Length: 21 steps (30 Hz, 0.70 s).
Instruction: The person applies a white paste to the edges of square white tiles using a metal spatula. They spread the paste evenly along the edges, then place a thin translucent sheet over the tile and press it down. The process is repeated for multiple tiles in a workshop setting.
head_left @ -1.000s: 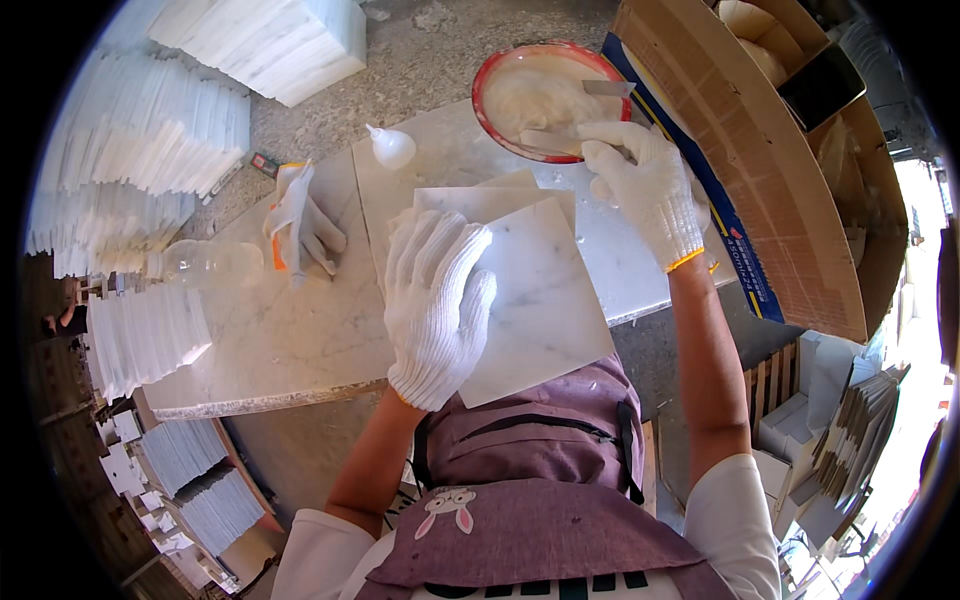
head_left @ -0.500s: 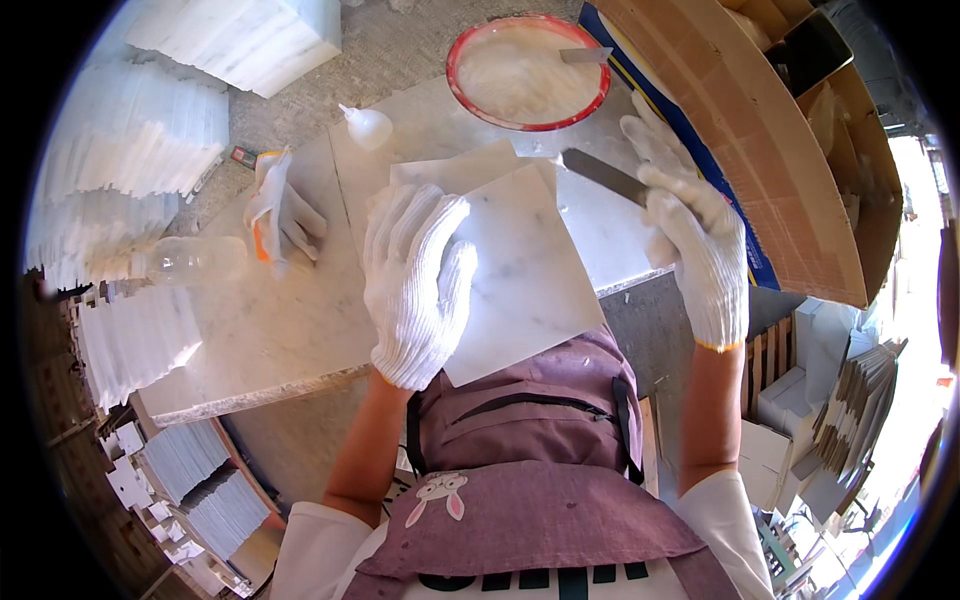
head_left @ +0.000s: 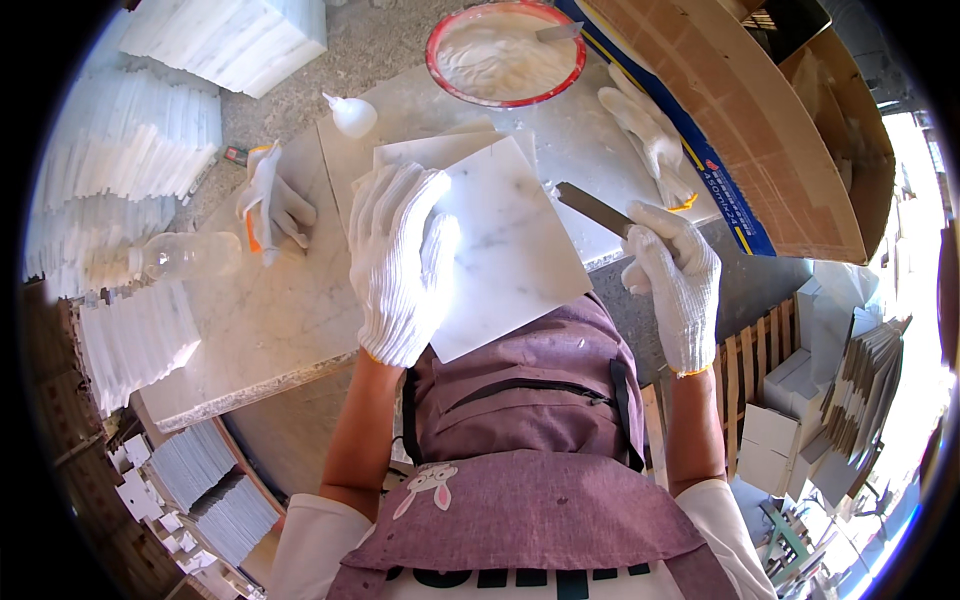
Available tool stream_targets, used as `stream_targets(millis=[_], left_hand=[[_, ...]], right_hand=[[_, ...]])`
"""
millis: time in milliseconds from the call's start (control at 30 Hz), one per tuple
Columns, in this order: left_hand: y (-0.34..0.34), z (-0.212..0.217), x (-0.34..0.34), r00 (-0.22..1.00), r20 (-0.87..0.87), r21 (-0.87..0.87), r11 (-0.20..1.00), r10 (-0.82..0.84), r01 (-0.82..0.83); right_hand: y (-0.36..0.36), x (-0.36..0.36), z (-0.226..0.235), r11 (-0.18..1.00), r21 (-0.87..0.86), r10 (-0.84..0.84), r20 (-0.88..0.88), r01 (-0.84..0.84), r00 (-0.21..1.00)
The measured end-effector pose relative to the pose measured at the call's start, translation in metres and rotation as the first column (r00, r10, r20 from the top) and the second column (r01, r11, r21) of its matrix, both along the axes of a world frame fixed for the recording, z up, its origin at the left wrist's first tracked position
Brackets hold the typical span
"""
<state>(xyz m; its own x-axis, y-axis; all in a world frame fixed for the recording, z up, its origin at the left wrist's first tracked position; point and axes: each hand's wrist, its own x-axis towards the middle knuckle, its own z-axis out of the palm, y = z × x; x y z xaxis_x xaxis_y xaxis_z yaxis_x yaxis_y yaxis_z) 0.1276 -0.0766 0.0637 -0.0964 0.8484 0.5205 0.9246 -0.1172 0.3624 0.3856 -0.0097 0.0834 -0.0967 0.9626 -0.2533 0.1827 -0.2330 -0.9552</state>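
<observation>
My left hand point(head_left: 400, 260), in a white knit glove, lies flat with fingers spread on a square white marble tile point(head_left: 510, 245), which sticks out over the near edge of the marble worktop point(head_left: 250, 330) toward my apron. My right hand point(head_left: 675, 280), also gloved, is closed around the handle of a flat dark blade point(head_left: 592, 208). The blade's tip points at the tile's right edge and sits just beside it. A second tile point(head_left: 440, 148) lies under the first one.
A red-rimmed bowl point(head_left: 505, 52) of pale paste with a scraper in it stands at the far side. A small white squeeze bottle point(head_left: 352, 115), spare gloves point(head_left: 270, 200) point(head_left: 648, 130), a clear plastic bottle point(head_left: 185, 255) and stacks of white tiles point(head_left: 120, 150) lie around. Wooden boards point(head_left: 740, 120) lean at the right.
My right hand has drawn the blade back from the bowl and lowered it to the tile's right edge. My left hand has stayed flat on the tile.
</observation>
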Motion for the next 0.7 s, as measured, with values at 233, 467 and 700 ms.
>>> stream_targets(millis=[233, 467, 700], left_hand=[[0.002, 0.001, 0.000, 0.999, 0.018, 0.012, 1.000, -0.028, 0.028], [0.001, 0.002, 0.000, 1.000, -0.006, 0.016, 0.999, -0.029, 0.029], [0.002, 0.028, 0.014, 0.996, -0.001, -0.162, 0.983, -0.091, 0.089]], right_hand=[[0.000, -0.006, -0.002, 0.999, 0.050, 0.005, 0.034, -0.006, 0.999], [-0.003, -0.006, -0.004, 0.988, 0.147, 0.025, 0.112, -0.041, 0.993], [0.000, 0.004, -0.002, 0.978, 0.186, -0.096, -0.014, 0.097, 0.995]])
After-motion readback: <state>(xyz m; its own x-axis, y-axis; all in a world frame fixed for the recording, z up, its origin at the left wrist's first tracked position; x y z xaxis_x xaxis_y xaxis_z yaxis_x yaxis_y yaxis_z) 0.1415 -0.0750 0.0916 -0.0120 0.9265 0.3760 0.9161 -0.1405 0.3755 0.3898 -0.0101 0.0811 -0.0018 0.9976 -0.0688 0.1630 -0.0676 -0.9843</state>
